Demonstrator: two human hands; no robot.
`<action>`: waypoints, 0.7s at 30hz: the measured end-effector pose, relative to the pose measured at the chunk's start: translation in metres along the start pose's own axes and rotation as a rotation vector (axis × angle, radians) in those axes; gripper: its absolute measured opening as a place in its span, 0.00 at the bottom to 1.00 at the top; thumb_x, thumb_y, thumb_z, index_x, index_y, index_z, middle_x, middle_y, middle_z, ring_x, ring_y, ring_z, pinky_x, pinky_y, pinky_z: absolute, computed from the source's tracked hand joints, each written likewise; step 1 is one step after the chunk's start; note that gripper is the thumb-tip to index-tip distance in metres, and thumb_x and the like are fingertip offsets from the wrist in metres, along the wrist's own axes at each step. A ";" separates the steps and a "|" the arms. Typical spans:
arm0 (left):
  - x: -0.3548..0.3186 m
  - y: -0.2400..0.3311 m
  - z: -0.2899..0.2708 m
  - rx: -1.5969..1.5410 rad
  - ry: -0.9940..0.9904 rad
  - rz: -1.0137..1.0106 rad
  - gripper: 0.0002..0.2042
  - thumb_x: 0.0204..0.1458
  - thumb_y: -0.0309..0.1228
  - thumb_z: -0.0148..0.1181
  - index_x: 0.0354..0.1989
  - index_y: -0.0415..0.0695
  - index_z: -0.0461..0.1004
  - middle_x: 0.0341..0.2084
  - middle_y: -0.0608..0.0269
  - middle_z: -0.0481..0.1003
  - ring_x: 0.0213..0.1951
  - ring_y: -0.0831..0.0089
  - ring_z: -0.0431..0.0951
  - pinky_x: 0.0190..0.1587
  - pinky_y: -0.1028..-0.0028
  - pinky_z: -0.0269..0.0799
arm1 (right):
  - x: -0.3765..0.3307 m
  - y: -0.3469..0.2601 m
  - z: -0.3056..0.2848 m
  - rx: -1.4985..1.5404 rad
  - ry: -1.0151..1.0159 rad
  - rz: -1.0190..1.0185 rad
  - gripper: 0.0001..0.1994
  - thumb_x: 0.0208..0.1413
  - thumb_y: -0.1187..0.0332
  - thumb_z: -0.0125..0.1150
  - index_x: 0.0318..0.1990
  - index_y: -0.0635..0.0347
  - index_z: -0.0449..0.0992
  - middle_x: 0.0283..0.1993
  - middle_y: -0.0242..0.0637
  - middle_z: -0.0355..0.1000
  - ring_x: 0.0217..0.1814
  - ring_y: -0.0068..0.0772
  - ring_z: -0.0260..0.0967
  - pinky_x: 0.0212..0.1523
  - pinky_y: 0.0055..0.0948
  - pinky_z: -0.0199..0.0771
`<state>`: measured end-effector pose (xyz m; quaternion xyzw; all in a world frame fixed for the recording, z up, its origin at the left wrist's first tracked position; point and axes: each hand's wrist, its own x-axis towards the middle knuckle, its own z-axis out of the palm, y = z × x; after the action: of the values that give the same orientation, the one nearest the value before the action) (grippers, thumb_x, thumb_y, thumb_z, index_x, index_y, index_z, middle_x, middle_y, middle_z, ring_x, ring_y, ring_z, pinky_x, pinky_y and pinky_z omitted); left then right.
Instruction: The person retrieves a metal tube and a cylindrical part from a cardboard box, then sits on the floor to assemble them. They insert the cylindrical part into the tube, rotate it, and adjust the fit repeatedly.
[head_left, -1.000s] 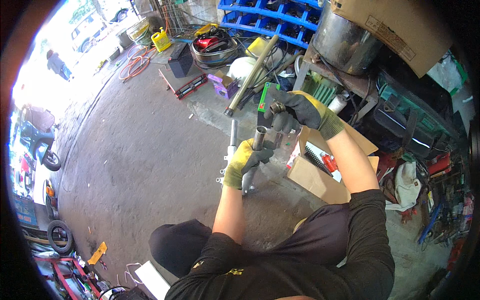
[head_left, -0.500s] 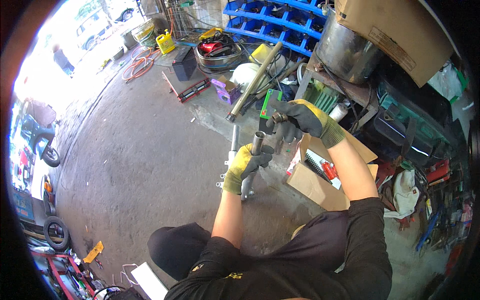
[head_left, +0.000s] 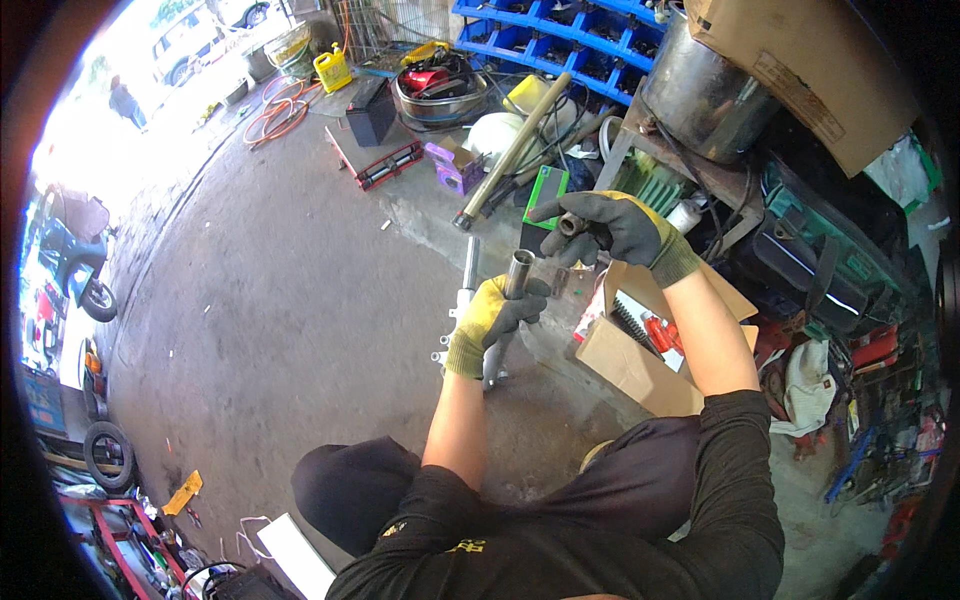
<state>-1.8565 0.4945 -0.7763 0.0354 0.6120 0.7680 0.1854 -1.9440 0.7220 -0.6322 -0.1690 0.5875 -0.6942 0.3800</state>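
Note:
In my left hand, gloved in yellow and grey, a motorcycle fork leg stands roughly upright, its open tube end facing up. My fingers wrap round it just below the rim. Beside it, to the left, is a second silver fork leg with bolt lugs low on its side; its lower part is partly behind my left hand. Up and to the right, my right hand, in a matching glove, grips a short hollow metal fitting between thumb and fingers. The fitting is apart from the tube's mouth.
An open cardboard box with a black spring and red items lies right of the fork legs. Beyond are a long pale pole, a green-and-black box, a purple carton and blue parts bins. A metal drum stands right.
My right hand has turned the fitting a little and shifted it slightly up and right. My left hand stays closed round the fork leg. The whole view has moved slightly.

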 end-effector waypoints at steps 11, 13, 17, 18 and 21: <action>0.008 -0.012 -0.003 -0.053 -0.063 0.007 0.17 0.47 0.31 0.73 0.46 0.39 0.84 0.29 0.66 0.80 0.31 0.76 0.79 0.35 0.75 0.73 | 0.005 0.010 -0.024 0.005 -0.123 0.086 0.31 0.72 0.49 0.51 0.61 0.77 0.73 0.47 0.62 0.81 0.37 0.54 0.85 0.38 0.46 0.89; 0.007 -0.012 -0.004 -0.033 -0.051 -0.016 0.17 0.47 0.30 0.72 0.47 0.38 0.84 0.29 0.66 0.80 0.31 0.76 0.79 0.35 0.75 0.73 | 0.007 0.013 -0.026 0.026 -0.101 0.132 0.30 0.72 0.50 0.51 0.60 0.77 0.74 0.46 0.61 0.81 0.37 0.53 0.85 0.38 0.43 0.89; -0.004 -0.007 -0.007 -0.035 -0.121 0.000 0.18 0.47 0.31 0.72 0.47 0.37 0.84 0.29 0.67 0.80 0.31 0.77 0.79 0.35 0.75 0.73 | 0.006 0.021 -0.034 0.048 -0.051 0.125 0.28 0.74 0.53 0.49 0.57 0.77 0.76 0.44 0.59 0.82 0.35 0.47 0.85 0.37 0.35 0.88; -0.011 -0.005 -0.005 -0.102 -0.138 0.033 0.18 0.48 0.31 0.71 0.47 0.37 0.83 0.28 0.67 0.80 0.30 0.77 0.79 0.35 0.75 0.73 | 0.006 0.023 -0.040 0.071 -0.046 0.119 0.27 0.74 0.54 0.48 0.57 0.77 0.77 0.44 0.58 0.82 0.35 0.45 0.85 0.37 0.33 0.88; -0.031 0.001 0.005 -0.221 -0.180 0.119 0.17 0.51 0.32 0.71 0.47 0.36 0.83 0.28 0.68 0.80 0.30 0.78 0.78 0.35 0.75 0.73 | 0.003 0.032 -0.052 0.051 -0.051 0.109 0.25 0.75 0.56 0.47 0.57 0.76 0.76 0.43 0.55 0.83 0.33 0.35 0.84 0.35 0.26 0.86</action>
<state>-1.8270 0.4884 -0.7685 0.1195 0.5017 0.8339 0.1965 -1.9706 0.7548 -0.6760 -0.1445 0.5679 -0.6827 0.4364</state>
